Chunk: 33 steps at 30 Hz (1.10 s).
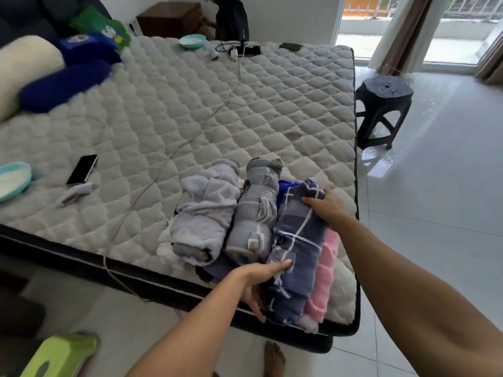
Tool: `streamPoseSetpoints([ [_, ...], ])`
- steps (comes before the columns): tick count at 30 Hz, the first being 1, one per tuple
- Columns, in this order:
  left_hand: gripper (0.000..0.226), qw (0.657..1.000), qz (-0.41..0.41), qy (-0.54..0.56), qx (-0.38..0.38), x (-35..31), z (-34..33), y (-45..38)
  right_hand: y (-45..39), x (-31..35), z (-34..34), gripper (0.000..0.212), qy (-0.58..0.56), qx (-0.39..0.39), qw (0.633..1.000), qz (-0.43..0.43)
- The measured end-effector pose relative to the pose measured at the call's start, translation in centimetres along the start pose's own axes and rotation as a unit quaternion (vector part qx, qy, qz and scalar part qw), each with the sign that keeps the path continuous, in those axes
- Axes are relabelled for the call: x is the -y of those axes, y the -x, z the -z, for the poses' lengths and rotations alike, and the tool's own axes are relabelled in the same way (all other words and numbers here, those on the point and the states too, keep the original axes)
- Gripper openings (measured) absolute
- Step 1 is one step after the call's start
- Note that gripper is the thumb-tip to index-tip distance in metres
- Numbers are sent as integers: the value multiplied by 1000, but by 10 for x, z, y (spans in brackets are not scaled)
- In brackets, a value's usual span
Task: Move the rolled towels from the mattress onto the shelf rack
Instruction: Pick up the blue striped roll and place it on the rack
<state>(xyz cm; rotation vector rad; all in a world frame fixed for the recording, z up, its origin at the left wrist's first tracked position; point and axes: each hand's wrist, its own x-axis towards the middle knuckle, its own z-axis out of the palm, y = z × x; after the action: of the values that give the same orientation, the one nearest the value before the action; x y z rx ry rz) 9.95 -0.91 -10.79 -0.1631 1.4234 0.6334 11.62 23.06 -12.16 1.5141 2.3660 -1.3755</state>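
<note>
Several rolled towels lie side by side at the near right corner of the quilted mattress (pixel 206 110). From the left: a pale grey towel (pixel 206 210), a grey striped towel (pixel 255 213), a blue checked towel (pixel 296 246) and a pink towel (pixel 324 270). A darker blue cloth (pixel 217 268) shows under them. My left hand (pixel 258 284) grips the near end of the blue checked towel. My right hand (pixel 326 205) holds its far end. The shelf rack is out of view.
A black phone (pixel 82 170), a white cable (pixel 174 156), chargers (pixel 239 50) and a teal bowl (pixel 192 41) lie on the mattress. Pillows (pixel 62 85) are at the far left. A dark stool (pixel 383 110) stands right of the bed, a green stool (pixel 60 355) near left. My bare foot (pixel 274 360) is on the tiled floor.
</note>
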Motion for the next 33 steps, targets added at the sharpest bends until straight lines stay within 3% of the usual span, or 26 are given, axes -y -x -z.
streamPoseSetpoints([
  [4,83,994,-59,92,-12,19,-12,-7,32,13,7,45,-51,-57,997,9],
  [10,67,975,-148,162,-27,32,-18,7,77,19,31,40,-180,-88,979,42],
  [13,51,967,-191,169,-24,44,-20,31,114,36,43,31,-203,-113,968,98],
  [18,58,935,-270,225,-44,96,-12,72,193,85,35,24,-195,-101,948,232],
  [22,52,893,-328,272,-144,178,2,118,277,124,-12,20,-184,-14,921,343],
  [27,35,820,-339,363,-285,325,-1,186,404,149,-108,25,-133,140,866,460],
  [33,21,702,-322,481,-415,508,-38,255,592,144,-216,24,-104,314,755,566],
])
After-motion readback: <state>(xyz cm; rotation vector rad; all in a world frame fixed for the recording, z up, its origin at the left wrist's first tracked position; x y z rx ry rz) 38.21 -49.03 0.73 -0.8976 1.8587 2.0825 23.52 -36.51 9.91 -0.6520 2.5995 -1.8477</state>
